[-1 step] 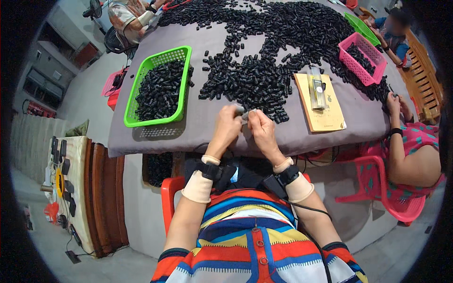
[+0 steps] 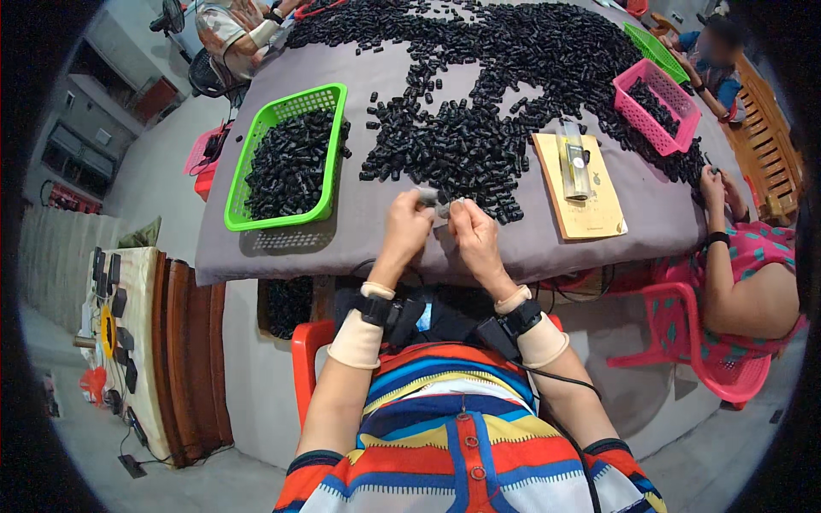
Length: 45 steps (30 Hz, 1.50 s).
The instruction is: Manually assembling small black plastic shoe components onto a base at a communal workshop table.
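My left hand (image 2: 405, 226) and my right hand (image 2: 475, 236) are close together over the near edge of the pile of small black plastic pieces (image 2: 457, 150). Both have their fingers bent and pinched. Grey coverings (image 2: 426, 196) show on the fingertips. Whatever the pinched fingers hold is too small and too hidden to make out. To the left of my hands stands a green basket (image 2: 336, 158), holding many of the same black pieces. On the right, a yellow notebook (image 2: 599, 218) lies on the cloth with a clear ruler-like tool (image 2: 575, 171) on top.
More black pieces spread over the far side of the grey-covered table (image 2: 368, 248). A pink basket (image 2: 623, 104) and another green basket (image 2: 658, 53) stand at the far right. Other people sit around the table, one with hands (image 2: 718, 192) close on my right.
My left hand has shifted slightly left and down, leaving a little more space between its fingertips and my right hand's. The right hand stays in nearly the same place.
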### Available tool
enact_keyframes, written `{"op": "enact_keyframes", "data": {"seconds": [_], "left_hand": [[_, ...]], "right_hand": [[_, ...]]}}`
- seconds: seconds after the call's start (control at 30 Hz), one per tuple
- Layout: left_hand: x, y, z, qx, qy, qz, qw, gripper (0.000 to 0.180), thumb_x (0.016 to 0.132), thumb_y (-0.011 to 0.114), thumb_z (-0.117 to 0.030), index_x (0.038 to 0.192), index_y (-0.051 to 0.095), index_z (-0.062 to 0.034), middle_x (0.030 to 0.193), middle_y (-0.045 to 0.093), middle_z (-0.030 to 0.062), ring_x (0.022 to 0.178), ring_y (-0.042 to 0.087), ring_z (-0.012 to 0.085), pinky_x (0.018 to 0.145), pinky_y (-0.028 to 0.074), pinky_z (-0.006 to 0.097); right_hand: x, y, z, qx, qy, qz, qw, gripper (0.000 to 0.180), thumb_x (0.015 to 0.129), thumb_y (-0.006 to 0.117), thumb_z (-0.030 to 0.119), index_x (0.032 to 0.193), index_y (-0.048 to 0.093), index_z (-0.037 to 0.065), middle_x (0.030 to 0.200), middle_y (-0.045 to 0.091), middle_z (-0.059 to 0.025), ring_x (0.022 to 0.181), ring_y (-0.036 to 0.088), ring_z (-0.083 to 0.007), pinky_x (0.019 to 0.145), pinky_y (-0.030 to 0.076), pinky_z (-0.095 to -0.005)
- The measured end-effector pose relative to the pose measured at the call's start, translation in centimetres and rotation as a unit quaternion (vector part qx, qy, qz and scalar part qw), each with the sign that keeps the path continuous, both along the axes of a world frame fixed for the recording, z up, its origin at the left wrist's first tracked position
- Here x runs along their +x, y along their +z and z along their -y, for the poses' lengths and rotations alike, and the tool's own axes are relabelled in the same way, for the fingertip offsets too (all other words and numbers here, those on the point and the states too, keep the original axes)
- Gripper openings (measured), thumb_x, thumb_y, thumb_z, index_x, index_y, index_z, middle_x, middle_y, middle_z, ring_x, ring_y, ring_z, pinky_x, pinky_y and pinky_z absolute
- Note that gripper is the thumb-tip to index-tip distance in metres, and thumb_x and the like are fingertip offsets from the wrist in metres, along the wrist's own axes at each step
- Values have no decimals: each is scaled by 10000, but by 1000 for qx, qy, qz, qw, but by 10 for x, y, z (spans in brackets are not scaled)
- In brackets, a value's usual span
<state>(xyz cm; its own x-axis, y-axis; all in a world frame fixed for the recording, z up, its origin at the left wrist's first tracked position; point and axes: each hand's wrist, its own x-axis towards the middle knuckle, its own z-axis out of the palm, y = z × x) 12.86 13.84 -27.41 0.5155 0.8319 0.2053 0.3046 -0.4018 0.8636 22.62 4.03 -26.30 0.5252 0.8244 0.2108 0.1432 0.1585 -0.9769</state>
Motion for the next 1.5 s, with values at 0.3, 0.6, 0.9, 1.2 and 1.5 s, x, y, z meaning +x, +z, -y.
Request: {"op": "enact_keyframes", "data": {"seconds": [0.3,0.6,0.9,1.2,1.5], "left_hand": [[-39,1,-10,-459,-123,316,821,193,857,530,-23,1046,560,2,777,571,45,639,550,111,556,470,207],[-39,-7,-4,-489,-128,348,790,227,853,547,-32,1078,565,-5,847,606,41,648,543,82,570,459,189],[-38,-3,-1,-493,-131,343,789,232,843,571,-46,1070,567,-2,849,613,42,630,535,71,562,453,186],[-37,3,1,-500,-127,336,788,193,852,545,-49,1037,570,-1,829,610,37,600,514,64,539,441,186],[-38,4,3,-497,-130,335,790,176,849,547,-50,1018,573,-7,804,592,18,588,496,50,502,416,174]], "right_hand": [[-4,0,0,-18,25,69,997,271,892,525,225,728,505,10,554,479,-91,495,454,-123,473,371,-300],[-13,0,2,19,2,287,958,209,826,587,199,724,517,30,681,537,-125,589,543,-316,493,401,-387],[-13,-1,1,33,-7,298,954,201,835,577,204,736,519,38,686,541,-122,600,549,-319,496,409,-393],[-14,2,2,8,-4,284,959,161,827,578,175,780,549,24,705,552,-132,622,552,-324,524,410,-386],[-17,3,0,0,-11,297,955,161,831,573,191,771,561,42,694,560,-128,613,559,-312,517,414,-377]]}}
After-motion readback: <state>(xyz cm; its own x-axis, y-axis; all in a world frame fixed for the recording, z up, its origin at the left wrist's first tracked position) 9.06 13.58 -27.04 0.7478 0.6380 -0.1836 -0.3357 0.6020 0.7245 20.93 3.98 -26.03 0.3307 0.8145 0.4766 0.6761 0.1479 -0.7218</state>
